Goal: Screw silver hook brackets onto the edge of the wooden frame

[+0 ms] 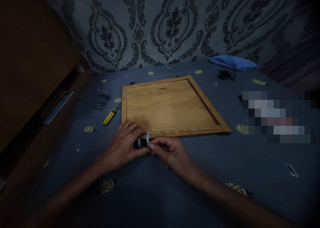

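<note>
A square wooden board (172,104) with a raised rim lies flat on a blue patterned cloth, with a row of small holes along its near edge. My left hand (123,144) and my right hand (168,153) meet at the board's near left corner. Both pinch a small metal fitting (147,138) with a dark part beside it, right against the board's edge. Its exact shape is hard to make out in the dim light.
A yellow-handled screwdriver (111,115) lies left of the board, with several metal hooks (102,100) and loose screws beyond it. A blue cloth (232,61) and a dark object (226,75) sit at the back right. A wooden cabinet (30,61) stands at left.
</note>
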A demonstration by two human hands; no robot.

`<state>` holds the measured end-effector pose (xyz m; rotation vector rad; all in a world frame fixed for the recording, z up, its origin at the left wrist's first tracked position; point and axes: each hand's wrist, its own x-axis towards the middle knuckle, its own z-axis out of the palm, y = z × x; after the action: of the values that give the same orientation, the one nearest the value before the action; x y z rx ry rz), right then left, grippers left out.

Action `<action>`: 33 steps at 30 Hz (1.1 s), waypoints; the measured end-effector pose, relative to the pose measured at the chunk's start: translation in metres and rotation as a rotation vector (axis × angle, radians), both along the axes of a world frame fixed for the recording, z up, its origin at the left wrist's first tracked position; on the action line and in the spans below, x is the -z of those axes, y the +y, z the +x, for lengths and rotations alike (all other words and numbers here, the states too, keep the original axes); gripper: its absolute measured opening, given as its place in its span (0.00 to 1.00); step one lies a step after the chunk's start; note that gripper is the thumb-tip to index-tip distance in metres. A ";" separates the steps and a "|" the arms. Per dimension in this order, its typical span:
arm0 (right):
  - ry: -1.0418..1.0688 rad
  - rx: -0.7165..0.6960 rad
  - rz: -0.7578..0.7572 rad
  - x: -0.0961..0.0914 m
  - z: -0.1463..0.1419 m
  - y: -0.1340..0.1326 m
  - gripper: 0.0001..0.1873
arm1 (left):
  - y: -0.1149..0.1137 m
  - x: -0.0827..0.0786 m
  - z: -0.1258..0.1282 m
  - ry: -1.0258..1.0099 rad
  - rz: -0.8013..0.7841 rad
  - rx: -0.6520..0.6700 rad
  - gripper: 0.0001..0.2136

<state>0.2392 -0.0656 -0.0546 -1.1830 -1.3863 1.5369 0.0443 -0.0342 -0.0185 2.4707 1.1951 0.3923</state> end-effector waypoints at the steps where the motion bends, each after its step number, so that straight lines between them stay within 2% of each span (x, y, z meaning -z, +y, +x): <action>1: -0.001 -0.010 -0.001 0.000 0.001 0.000 0.15 | 0.000 0.000 0.001 0.000 0.003 -0.007 0.14; 3: -0.037 0.001 0.055 -0.002 0.006 0.000 0.13 | -0.001 0.000 0.001 0.003 0.005 -0.015 0.13; 4: -0.085 0.022 0.140 -0.004 0.009 -0.001 0.11 | -0.002 0.000 0.002 0.007 0.001 -0.015 0.13; 7: -0.338 0.067 0.589 -0.008 0.022 -0.002 0.10 | -0.003 -0.001 0.002 0.004 -0.010 -0.010 0.13; 9: -0.481 0.031 0.855 -0.010 0.029 -0.001 0.12 | -0.004 -0.001 0.002 -0.007 -0.005 -0.012 0.13; 11: -0.557 -0.003 1.018 -0.009 0.033 0.001 0.13 | -0.004 0.000 0.002 -0.012 0.001 -0.013 0.13; 13: -0.596 -0.029 1.109 -0.005 0.034 0.003 0.15 | -0.003 0.000 0.001 -0.018 0.004 -0.012 0.13; 16: -0.629 -0.087 1.158 0.002 0.035 0.007 0.17 | -0.003 0.001 0.001 -0.036 0.005 0.001 0.14; 21: -0.691 -0.175 1.120 0.013 0.037 0.008 0.21 | -0.004 0.004 0.001 -0.056 0.029 -0.010 0.14; 28: -0.728 -0.148 1.124 0.018 0.034 0.004 0.19 | -0.006 0.002 0.001 -0.055 0.040 0.006 0.15; 33: -0.737 -0.147 1.141 0.014 0.033 0.005 0.17 | -0.006 0.000 -0.005 -0.144 -0.031 -0.037 0.26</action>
<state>0.2724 -0.0602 -0.0686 -0.8734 -2.3620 0.1269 0.0398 -0.0403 -0.0182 2.3533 1.1797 0.5483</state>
